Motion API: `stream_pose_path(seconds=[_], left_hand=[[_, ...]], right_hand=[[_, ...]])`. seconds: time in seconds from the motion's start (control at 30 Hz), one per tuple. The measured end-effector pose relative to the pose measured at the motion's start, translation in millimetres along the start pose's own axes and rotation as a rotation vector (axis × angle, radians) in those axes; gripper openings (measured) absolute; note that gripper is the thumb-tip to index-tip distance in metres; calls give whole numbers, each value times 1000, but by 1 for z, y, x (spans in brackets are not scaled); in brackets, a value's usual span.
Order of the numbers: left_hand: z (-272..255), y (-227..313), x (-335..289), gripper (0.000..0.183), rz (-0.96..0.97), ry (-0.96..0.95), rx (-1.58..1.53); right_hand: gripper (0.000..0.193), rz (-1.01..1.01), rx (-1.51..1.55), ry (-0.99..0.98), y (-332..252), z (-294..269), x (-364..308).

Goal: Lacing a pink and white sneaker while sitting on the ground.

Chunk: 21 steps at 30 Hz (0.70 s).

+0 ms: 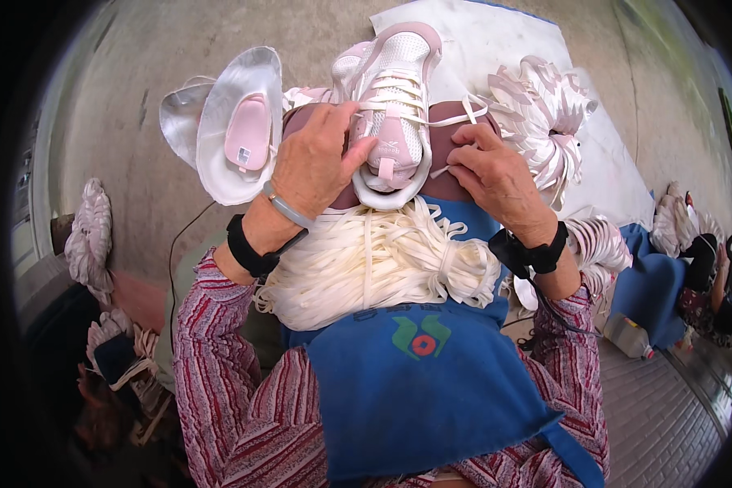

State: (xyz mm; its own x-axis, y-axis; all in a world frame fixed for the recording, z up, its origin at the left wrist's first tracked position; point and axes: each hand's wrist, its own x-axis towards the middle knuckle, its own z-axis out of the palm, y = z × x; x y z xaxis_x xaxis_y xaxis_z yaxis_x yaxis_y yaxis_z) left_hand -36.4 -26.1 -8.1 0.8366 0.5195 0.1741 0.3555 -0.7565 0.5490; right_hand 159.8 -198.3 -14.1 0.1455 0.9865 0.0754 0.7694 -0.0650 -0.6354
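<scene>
A pink and white sneaker upper [398, 69] lies across my lap, its toe pointing away from me. White lace [394, 84] zigzags up its front, and a loose length runs off to the right. My left hand [313, 159] closes on the left side of the upper, thumb on the pink tongue. Beside the upper on the right, my right hand [492, 169] pinches the end of a white shoelace [441, 172] between thumb and fingers. A thick bundle of cream laces [342, 264] rests on my blue apron [431, 390], close below the upper's heel.
Shiny white shell-shaped pieces [260, 77], one with a pink pad, stand left of the upper. Fanned bundles of pink-white uppers [537, 114] lie on a white sheet [496, 37] at right. Another bundle [89, 232] sits far left. Someone's arm [717, 285] shows at far right.
</scene>
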Motion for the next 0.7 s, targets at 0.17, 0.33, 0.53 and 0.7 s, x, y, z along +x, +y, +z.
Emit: stream_pose_path(seconds=[0.17, 0.33, 0.53, 0.7], left_hand=[[3, -1, -1, 38, -47, -83, 51], [10, -14, 1, 36, 46, -44, -15], [9, -7, 2, 33, 8, 6, -138], [13, -1, 0, 14, -34, 96, -111]], right_hand=[[13, 22, 13, 8, 5, 5, 7], [10, 9, 141, 76, 1, 4, 20], [8, 9, 78, 15, 11, 4, 23], [9, 24, 191, 179, 7, 10, 30]])
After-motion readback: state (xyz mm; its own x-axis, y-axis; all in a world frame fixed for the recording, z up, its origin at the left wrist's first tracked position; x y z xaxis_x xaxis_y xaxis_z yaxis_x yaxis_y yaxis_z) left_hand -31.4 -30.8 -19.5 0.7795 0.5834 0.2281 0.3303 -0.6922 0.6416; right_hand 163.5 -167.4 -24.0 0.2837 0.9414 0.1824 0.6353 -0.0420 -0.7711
